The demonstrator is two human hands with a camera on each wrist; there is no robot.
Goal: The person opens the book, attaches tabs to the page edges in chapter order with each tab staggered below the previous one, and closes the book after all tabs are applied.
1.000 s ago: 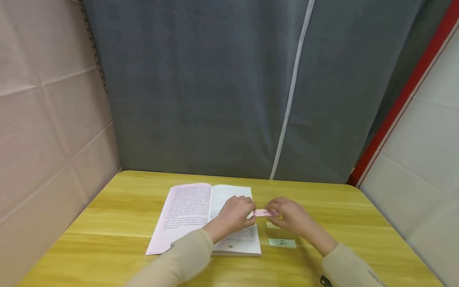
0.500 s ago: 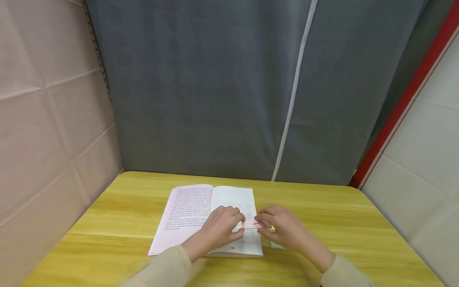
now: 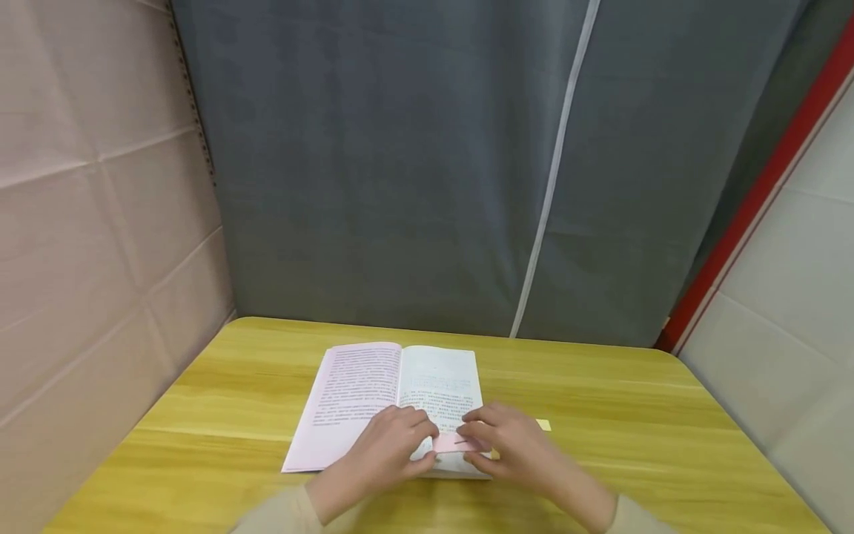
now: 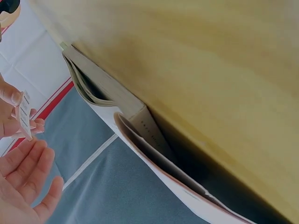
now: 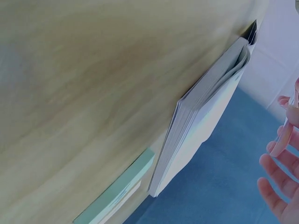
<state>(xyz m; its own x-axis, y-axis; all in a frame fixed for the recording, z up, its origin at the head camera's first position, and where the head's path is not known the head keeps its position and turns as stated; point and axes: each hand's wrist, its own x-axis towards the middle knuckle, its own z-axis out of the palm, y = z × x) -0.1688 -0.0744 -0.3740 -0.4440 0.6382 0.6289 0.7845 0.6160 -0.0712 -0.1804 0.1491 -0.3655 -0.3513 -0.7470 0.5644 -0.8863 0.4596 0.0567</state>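
An open book (image 3: 373, 393) lies flat on the yellow wooden table (image 3: 620, 415), its left page pinkish and its right page white. Both hands hold a small pink sticky note (image 3: 454, 443) over the lower right page, near the front edge. My left hand (image 3: 415, 439) pinches its left end and my right hand (image 3: 479, 437) pinches its right end. In the left wrist view the note (image 4: 23, 114) shows edge-on between fingertips, beside the book's page block (image 4: 121, 102). In the right wrist view, fingers (image 5: 275, 186) hover near the book (image 5: 205, 121).
A yellow sticky note (image 3: 543, 424) lies on the table just right of the book. A green sticky pad (image 5: 117, 191) lies by the book's edge in the right wrist view. A grey curtain (image 3: 427, 163) hangs behind the table, with panel walls on both sides.
Both hands carried the pink note left and toward me, from beside the book's right edge to over its lower right page. The green note is now hidden in the head view.
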